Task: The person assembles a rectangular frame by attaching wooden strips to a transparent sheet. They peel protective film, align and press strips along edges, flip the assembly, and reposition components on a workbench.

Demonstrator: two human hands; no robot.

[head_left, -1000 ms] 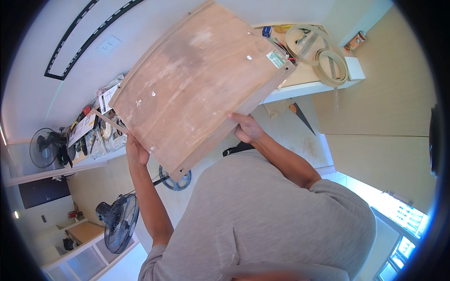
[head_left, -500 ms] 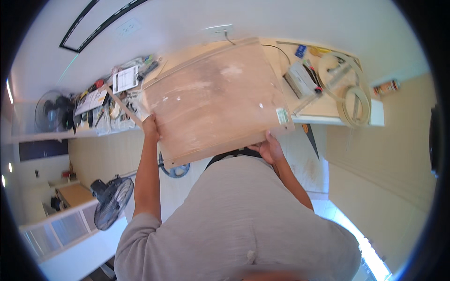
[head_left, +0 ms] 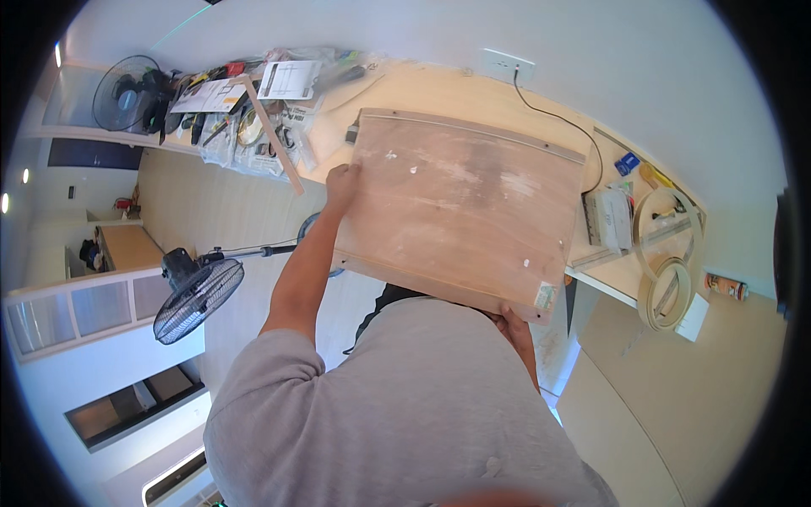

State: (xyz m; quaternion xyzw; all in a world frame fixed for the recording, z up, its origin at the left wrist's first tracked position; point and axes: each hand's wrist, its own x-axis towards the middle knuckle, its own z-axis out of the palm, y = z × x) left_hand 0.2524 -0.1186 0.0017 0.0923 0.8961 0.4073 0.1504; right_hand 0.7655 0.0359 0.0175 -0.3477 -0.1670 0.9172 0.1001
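A broad brownish wooden panel [head_left: 465, 203] with thicker strips along its near and far edges lies across both my hands, over the front of the workbench. White scuffs, a dark smudge and a small pale green sticker [head_left: 545, 296] mark its face. The fingers of my left hand [head_left: 341, 188] are closed round its left edge. My right hand [head_left: 514, 328] grips the near edge close to the right corner, partly hidden beneath it. A small dark object [head_left: 352, 133] shows beside the panel's far left corner.
The workbench [head_left: 405, 84] carries tools, plastic bags and papers [head_left: 290, 80] at left, with a thin wood strip [head_left: 272, 135] jutting over its edge. Rolls of edge banding [head_left: 663, 291] and a box [head_left: 610, 218] sit at right. A standing fan [head_left: 198, 291] is left; a cable [head_left: 557, 114] runs from the wall outlet.
The panel has turned clockwise, its right side swinging toward me. My right hand now sits nearer its corner and is more hidden. The whole view has turned as well.
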